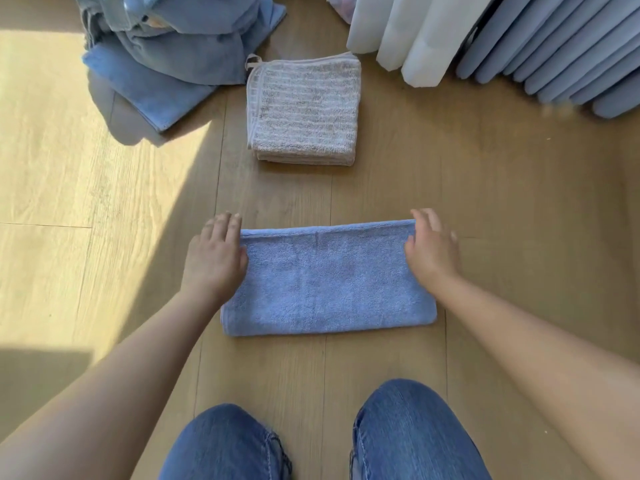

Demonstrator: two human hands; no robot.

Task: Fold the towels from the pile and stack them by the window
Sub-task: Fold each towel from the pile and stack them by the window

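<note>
\- while the blue towel (325, 282) lies folded on the floor (502, 202), what about the hands?
\- left hand (214, 254) flat on its left end, right hand (433, 247) at its far right corner, grip unclear. striped towel (303, 109) beyond.

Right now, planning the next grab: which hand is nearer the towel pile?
Left. The left hand is at the blue towel's left end, below the towel pile; the right hand at its right.
</note>
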